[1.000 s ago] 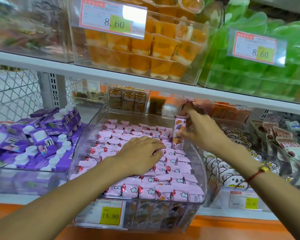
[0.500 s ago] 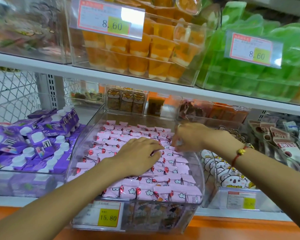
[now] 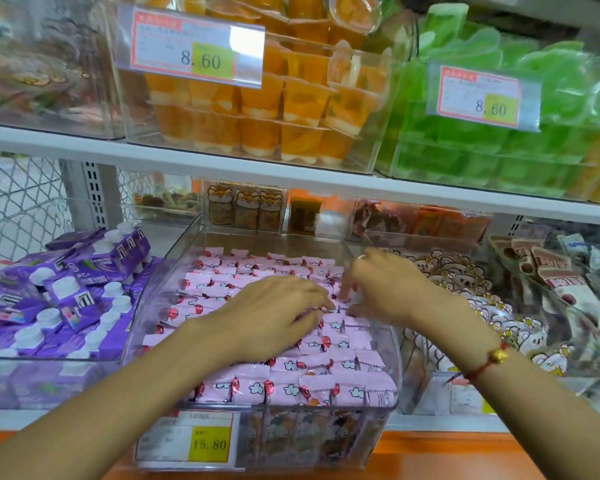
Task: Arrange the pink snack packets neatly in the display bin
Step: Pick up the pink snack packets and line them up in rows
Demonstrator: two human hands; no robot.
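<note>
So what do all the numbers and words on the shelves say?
"8.60": price tag on the bin of orange jelly cups.
"8.60": price tag on the bin of green jellies.
"15.80": price tag on the display bin of pink snack packets.
The small print on all three tags, the packets and the purple cartons is too blurred to read.

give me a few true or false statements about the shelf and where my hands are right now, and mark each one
1. Both hands are over the pink packets. True: left hand and right hand are both inside the clear bin.
2. The bin's price tag reads 8.60. False: it reads 15.80.
3. Purple cartons sit left of the bin. True.
4. The left wrist wears a red bracelet. False: it is on the right wrist.
</note>
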